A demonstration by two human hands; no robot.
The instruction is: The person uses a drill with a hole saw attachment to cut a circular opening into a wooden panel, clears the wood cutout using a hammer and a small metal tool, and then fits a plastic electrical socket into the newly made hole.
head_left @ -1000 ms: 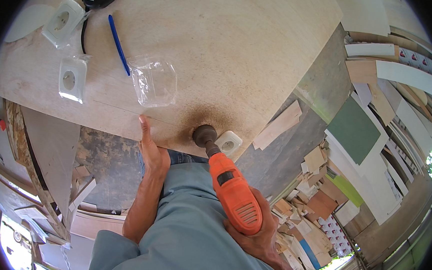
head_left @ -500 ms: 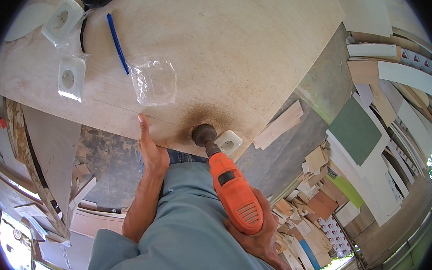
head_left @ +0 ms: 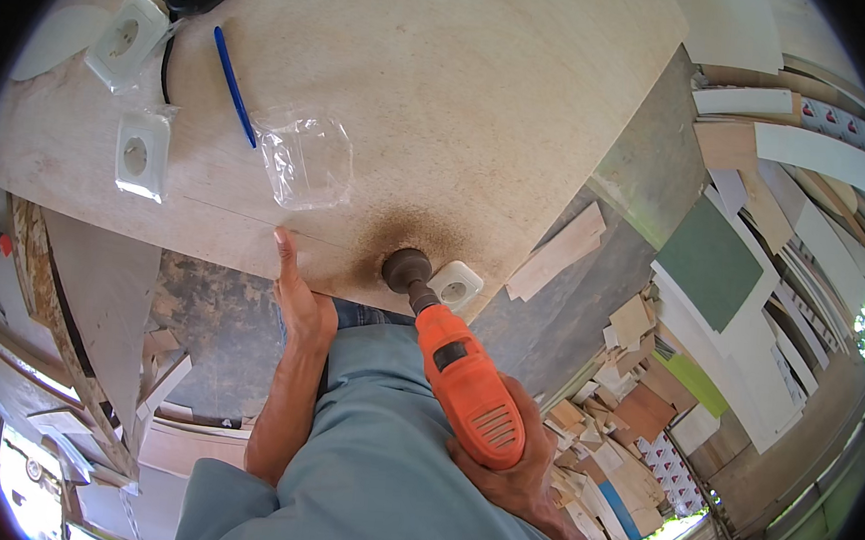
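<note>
Right hand point(head_left: 528, 477) grips orange drill point(head_left: 470, 378); hole saw point(head_left: 406, 269) against table point(head_left: 473, 122), left of white socket point(head_left: 455, 286). Left hand point(head_left: 303, 311): thumb at near edge, fingers hidden, grip cannot be told.

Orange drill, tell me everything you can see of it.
The orange drill has a plastic-looking body with vent slots, a dark panel and a dark round cutter. The right hand grips its rear. It points forward, cutter against the pale wooden board, amid brown dust, beside a white socket.

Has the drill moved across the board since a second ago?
No, not visibly: the drill stays in the same place against the board, beside the white socket.
</note>
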